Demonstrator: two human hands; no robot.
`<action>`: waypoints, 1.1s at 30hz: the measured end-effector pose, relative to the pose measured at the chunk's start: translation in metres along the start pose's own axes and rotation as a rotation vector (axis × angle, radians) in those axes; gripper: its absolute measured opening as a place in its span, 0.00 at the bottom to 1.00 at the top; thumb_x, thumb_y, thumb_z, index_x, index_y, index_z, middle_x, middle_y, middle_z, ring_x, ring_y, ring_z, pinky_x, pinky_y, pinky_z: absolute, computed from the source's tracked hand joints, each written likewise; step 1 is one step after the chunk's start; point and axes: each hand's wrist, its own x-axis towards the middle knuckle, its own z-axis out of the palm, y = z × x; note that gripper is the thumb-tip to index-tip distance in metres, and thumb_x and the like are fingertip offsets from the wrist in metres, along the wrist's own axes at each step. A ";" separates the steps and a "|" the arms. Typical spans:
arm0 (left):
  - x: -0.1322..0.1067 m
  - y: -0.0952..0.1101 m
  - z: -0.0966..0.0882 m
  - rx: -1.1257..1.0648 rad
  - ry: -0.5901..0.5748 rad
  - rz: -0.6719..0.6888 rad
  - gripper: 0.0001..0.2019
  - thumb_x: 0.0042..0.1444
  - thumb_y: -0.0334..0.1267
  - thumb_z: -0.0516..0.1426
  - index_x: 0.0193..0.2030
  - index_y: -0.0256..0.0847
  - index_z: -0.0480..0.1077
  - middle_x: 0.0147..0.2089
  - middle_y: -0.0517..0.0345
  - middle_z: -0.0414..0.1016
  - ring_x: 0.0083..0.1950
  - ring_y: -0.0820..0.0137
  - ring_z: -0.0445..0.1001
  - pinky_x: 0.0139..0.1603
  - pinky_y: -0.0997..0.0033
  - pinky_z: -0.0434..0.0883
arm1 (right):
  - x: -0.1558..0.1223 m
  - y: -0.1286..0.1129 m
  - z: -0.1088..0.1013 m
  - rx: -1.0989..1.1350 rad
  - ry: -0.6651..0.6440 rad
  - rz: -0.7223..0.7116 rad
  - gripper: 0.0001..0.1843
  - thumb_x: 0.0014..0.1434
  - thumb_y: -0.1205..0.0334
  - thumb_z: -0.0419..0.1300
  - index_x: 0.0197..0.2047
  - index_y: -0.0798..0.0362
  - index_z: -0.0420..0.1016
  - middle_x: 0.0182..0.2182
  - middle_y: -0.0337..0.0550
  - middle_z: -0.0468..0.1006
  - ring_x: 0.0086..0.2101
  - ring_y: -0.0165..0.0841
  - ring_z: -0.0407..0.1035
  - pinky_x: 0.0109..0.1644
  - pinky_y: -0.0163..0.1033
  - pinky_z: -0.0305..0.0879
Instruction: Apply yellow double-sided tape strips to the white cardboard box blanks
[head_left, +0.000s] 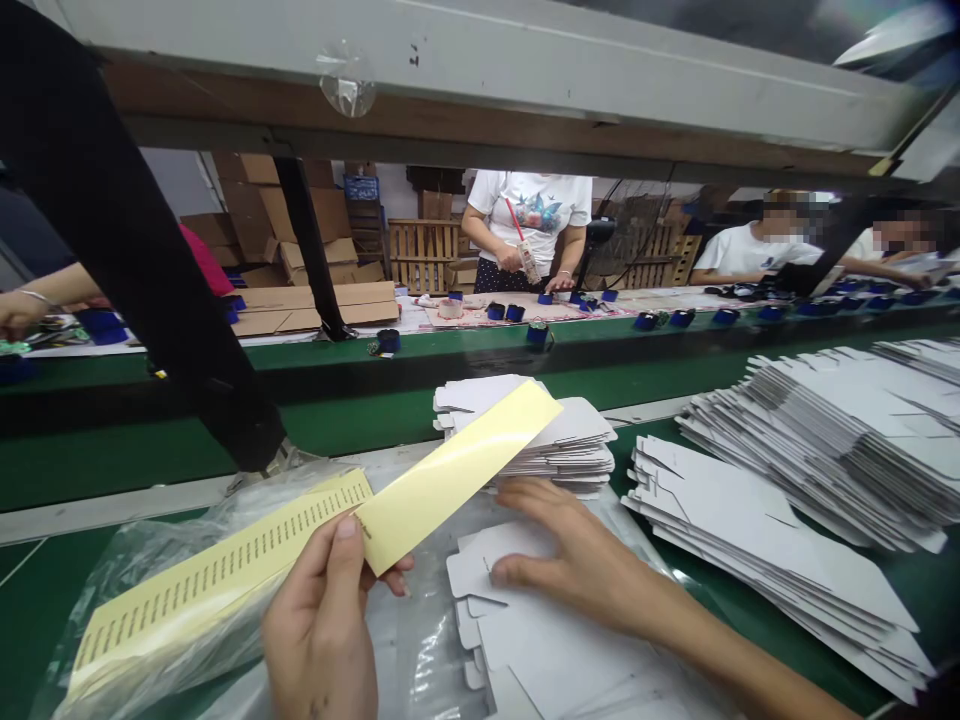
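Observation:
My left hand [330, 610] is closed on a narrow yellow sticker sheet [465, 465], pinching its lower end between thumb and fingers. A trace of dark print shows near my thumb, and the rest of the strip looks bare. Over a pile of flat white folded cartons [555, 650] hangs my right hand [559, 550], thumb and fingers apart and nothing in them; whether the fingertips touch the top carton I cannot tell. To the left, more yellow sticker sheets [217, 560] with rows of small dark print lie in a clear plastic bag [142, 545].
Another stack of white cartons [577, 425] stands behind my right hand, with larger stacks [765, 530] to the right. Beyond runs a green conveyor belt [420, 400] with blue round parts [536, 333]. A black post [150, 250] rises at left; a shelf [480, 60] hangs overhead. Co-workers sit or stand opposite.

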 end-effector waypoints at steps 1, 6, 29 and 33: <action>0.000 0.000 0.000 0.002 -0.008 0.005 0.17 0.53 0.53 0.65 0.36 0.40 0.77 0.30 0.59 0.79 0.25 0.70 0.73 0.29 0.68 0.73 | -0.001 0.000 -0.005 -0.064 -0.044 0.003 0.30 0.53 0.49 0.72 0.55 0.54 0.78 0.58 0.57 0.76 0.59 0.55 0.67 0.61 0.62 0.65; -0.002 0.002 0.001 -0.008 -0.017 0.002 0.17 0.53 0.54 0.65 0.35 0.41 0.76 0.28 0.61 0.77 0.24 0.71 0.72 0.30 0.69 0.74 | -0.009 -0.004 -0.014 -0.095 -0.027 0.005 0.22 0.50 0.58 0.75 0.48 0.53 0.78 0.56 0.53 0.76 0.56 0.49 0.71 0.58 0.53 0.70; -0.035 0.005 0.018 0.253 -0.143 0.074 0.18 0.56 0.57 0.61 0.37 0.44 0.78 0.22 0.63 0.72 0.27 0.70 0.71 0.32 0.77 0.71 | -0.048 0.064 -0.107 -0.615 0.822 -0.288 0.07 0.64 0.65 0.60 0.45 0.49 0.77 0.41 0.50 0.83 0.43 0.45 0.78 0.51 0.51 0.73; -0.042 0.002 0.022 0.238 -0.286 0.058 0.16 0.55 0.55 0.62 0.39 0.45 0.80 0.23 0.63 0.73 0.28 0.71 0.72 0.33 0.77 0.70 | -0.028 -0.023 -0.065 -0.300 0.599 -0.652 0.12 0.63 0.72 0.61 0.50 0.54 0.73 0.41 0.48 0.82 0.44 0.40 0.75 0.50 0.48 0.72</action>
